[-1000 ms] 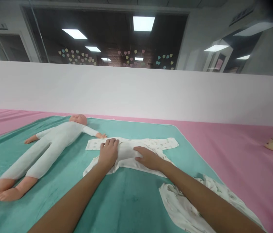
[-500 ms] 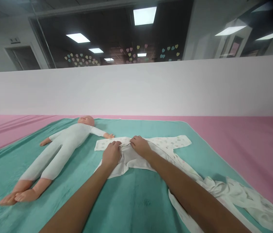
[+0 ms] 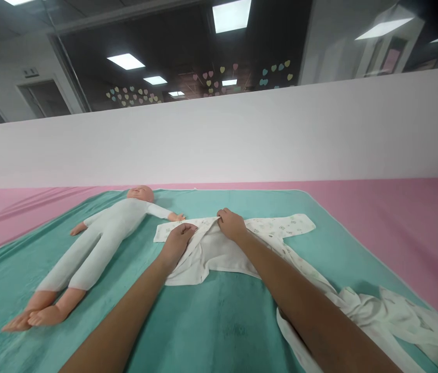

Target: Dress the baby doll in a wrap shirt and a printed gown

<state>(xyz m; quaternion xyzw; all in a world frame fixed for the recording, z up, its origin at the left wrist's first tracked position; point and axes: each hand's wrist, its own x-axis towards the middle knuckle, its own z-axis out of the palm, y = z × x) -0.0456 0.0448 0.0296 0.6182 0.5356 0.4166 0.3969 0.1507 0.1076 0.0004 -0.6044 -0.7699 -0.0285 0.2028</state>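
A white baby garment point(image 3: 222, 255) with a small print lies spread in front of me, its two sleeves stretched left and right. My right hand point(image 3: 231, 223) pinches the garment's edge near the neckline and lifts it slightly. Closed on the cloth to the left, my left hand point(image 3: 180, 239) rests by the printed left sleeve point(image 3: 162, 232). The plain inner side shows between my hands. Behind my right forearm the garment's lower part point(image 3: 374, 311) runs bunched toward the right, partly hidden by the arm.
A baby doll point(image 3: 110, 223) in a white bodysuit lies on its back at the left, one hand close to the left sleeve. Under everything is a teal blanket point(image 3: 219, 321) on a pink mat point(image 3: 409, 233). A low white wall point(image 3: 219, 140) stands behind.
My right hand has moved slightly up and right, raising the garment's edge into a diagonal fold. My left hand has shifted a little left. The view has tilted slightly.
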